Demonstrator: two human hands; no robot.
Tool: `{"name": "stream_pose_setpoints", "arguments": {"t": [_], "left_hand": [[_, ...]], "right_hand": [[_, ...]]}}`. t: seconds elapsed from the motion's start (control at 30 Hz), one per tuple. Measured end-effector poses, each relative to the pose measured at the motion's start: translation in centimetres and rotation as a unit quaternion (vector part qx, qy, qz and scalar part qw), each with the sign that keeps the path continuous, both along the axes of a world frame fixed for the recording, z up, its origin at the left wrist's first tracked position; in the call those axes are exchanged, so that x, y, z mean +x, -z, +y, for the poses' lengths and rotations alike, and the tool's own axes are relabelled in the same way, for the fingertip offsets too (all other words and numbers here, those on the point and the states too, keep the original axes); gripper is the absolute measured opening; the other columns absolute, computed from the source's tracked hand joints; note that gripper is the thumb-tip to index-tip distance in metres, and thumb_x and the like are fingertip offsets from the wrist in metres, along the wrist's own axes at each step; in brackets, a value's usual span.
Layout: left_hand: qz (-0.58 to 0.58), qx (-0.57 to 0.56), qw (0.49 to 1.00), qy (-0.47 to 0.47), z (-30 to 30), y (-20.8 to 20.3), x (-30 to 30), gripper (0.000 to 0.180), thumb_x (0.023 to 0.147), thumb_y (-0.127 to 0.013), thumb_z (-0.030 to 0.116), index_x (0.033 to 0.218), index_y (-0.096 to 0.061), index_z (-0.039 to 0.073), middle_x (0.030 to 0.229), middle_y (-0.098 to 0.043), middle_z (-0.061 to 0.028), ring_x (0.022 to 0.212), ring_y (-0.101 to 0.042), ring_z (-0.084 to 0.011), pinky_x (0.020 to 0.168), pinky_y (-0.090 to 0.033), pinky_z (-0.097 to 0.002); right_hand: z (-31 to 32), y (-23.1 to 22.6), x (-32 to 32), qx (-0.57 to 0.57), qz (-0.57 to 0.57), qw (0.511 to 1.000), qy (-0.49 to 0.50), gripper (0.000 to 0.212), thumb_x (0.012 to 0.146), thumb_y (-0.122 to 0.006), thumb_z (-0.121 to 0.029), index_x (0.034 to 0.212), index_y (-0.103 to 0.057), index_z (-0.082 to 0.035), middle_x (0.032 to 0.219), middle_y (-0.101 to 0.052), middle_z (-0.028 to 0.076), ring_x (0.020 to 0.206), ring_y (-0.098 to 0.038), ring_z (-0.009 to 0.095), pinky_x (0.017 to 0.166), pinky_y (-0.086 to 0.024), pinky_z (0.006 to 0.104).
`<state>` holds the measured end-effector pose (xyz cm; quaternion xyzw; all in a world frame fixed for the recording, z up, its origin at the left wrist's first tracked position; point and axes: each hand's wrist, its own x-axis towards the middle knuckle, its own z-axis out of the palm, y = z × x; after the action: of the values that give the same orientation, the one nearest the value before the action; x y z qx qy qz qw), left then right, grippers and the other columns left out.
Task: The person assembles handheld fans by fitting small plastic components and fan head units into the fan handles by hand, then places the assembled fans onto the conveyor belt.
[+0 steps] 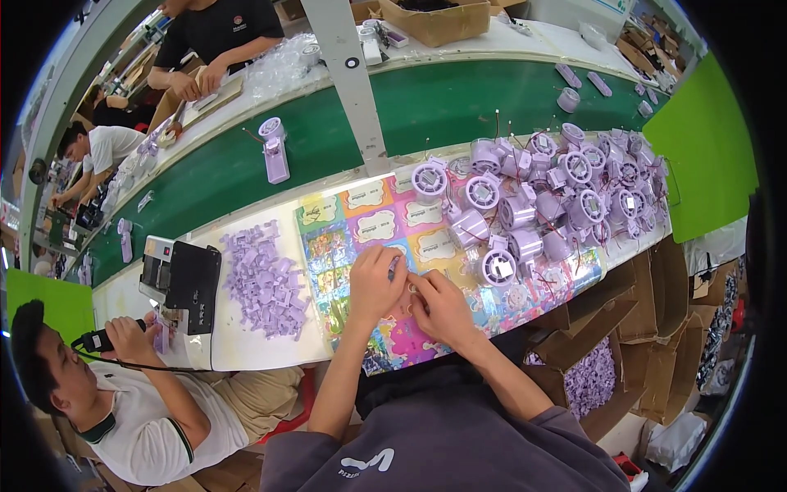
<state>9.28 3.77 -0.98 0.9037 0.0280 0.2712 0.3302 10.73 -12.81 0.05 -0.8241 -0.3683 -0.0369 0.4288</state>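
My left hand (377, 283) is closed above the colourful printed sheet (402, 328), with a sliver of something greyish-purple between its fingers. Just beside it, my right hand (443, 310) has its fingers curled in, almost meeting the left. Whatever the right fingers hold, if anything, is hidden. To the right of my hands lies a heap of lilac round fan housings (516, 213) with thin wires. A loose pile of small lilac plastic parts (264, 283) sits to the left on the white tabletop (283, 354).
A green conveyor belt (328, 143) runs behind the table, carrying a lilac handheld fan (275, 152). A metal post (348, 82) rises beyond my hands. At left, a co-worker (139, 394) holds a black tool near a black machine (184, 283). Cardboard boxes (627, 353) stand at lower right.
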Motion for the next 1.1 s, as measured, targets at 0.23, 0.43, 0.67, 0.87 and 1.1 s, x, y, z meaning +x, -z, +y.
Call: {"name": "stream_pose_setpoints", "arguments": {"t": [0.23, 0.43, 0.67, 0.87, 1.1], "left_hand": [[0.000, 0.001, 1.000, -0.002, -0.21, -0.11, -0.01, 0.009, 0.084, -0.069, 0.012, 0.088, -0.065, 0.004, 0.082, -0.061, -0.0117, 0.078, -0.061, -0.0339, 0.069, -0.049, -0.0435], [-0.002, 0.008, 1.000, -0.006, -0.10, -0.09, -0.10, 0.008, 0.084, -0.069, 0.011, 0.087, -0.065, 0.005, 0.082, -0.061, -0.0115, 0.078, -0.061, -0.0337, 0.069, -0.049, -0.0432], [-0.021, 0.014, 1.000, -0.005, -0.08, -0.17, 0.11, 0.007, 0.085, -0.068, 0.010, 0.086, -0.065, 0.004, 0.080, -0.062, -0.0112, 0.074, -0.062, -0.0331, 0.066, -0.048, -0.0419], [-0.001, 0.017, 1.000, 0.007, -0.24, -0.01, 0.36, 0.008, 0.082, -0.068, 0.009, 0.088, -0.065, 0.005, 0.083, -0.067, -0.0116, 0.078, -0.063, -0.0342, 0.072, -0.050, -0.0434], [-0.001, 0.019, 1.000, -0.001, 0.10, 0.14, -0.13, 0.008, 0.080, -0.069, 0.007, 0.088, -0.068, 0.005, 0.083, -0.070, -0.0114, 0.078, -0.065, -0.0324, 0.073, -0.050, -0.0420]], "right_hand": [[-0.08, 0.06, 0.05, 0.008, -0.008, 1.000, -0.001, 0.034, 0.081, -0.067, -0.002, 0.116, -0.065, -0.003, 0.091, -0.059, 0.012, 0.076, -0.062, 0.030, 0.067, -0.051, 0.0391], [0.01, -0.06, -0.05, 0.015, -0.014, 1.000, -0.003, 0.031, 0.082, -0.068, -0.002, 0.113, -0.066, -0.003, 0.090, -0.059, 0.012, 0.076, -0.062, 0.029, 0.067, -0.051, 0.0385], [-0.10, 0.02, -0.03, 0.014, -0.011, 1.000, 0.000, 0.028, 0.081, -0.069, -0.001, 0.109, -0.068, -0.004, 0.088, -0.059, 0.011, 0.074, -0.062, 0.029, 0.065, -0.051, 0.0383], [-0.47, 0.29, 0.05, -0.008, -0.002, 1.000, -0.003, 0.031, 0.081, -0.069, -0.005, 0.111, -0.066, -0.004, 0.089, -0.057, 0.011, 0.081, -0.062, 0.029, 0.071, -0.052, 0.0397], [-0.29, 0.50, -0.05, -0.004, -0.001, 1.000, -0.022, 0.032, 0.080, -0.068, -0.007, 0.111, -0.065, -0.005, 0.092, -0.057, 0.011, 0.083, -0.062, 0.030, 0.072, -0.052, 0.0410]]}}
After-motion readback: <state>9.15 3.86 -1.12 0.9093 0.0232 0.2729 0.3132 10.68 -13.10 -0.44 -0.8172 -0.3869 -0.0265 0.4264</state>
